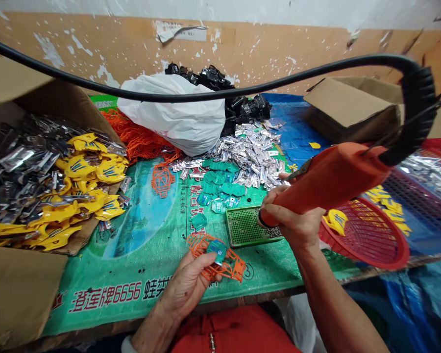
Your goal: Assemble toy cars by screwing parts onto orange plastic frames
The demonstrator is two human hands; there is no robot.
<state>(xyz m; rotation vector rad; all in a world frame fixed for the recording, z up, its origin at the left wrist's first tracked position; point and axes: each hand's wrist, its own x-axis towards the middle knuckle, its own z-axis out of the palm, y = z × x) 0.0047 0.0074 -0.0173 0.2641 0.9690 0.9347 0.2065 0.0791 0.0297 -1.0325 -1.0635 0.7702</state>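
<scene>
My left hand (183, 289) pinches an orange lattice-like plastic frame (237, 267) near the table's front edge. A translucent green plastic piece (216, 249) lies on the middle of that frame, under my thumb. My right hand (302, 226) is wrapped round an orange electric screwdriver (327, 176), whose black cable runs from its rear end. The tool's nose points down over a green perforated tray (229, 230) with small metal screws (275, 232) in it; the bit itself cannot be made out. Loose green pieces (220, 181) lie beyond the tray.
Silver strips (250, 152) lie heaped behind the green pieces. Orange frames (127, 132), a white bag (176, 110) and black parts (250, 108) stand farther back. Left is a cardboard box with yellow parts (79, 166); right, a red basket (371, 235). The black cable (206, 93) arches across the view.
</scene>
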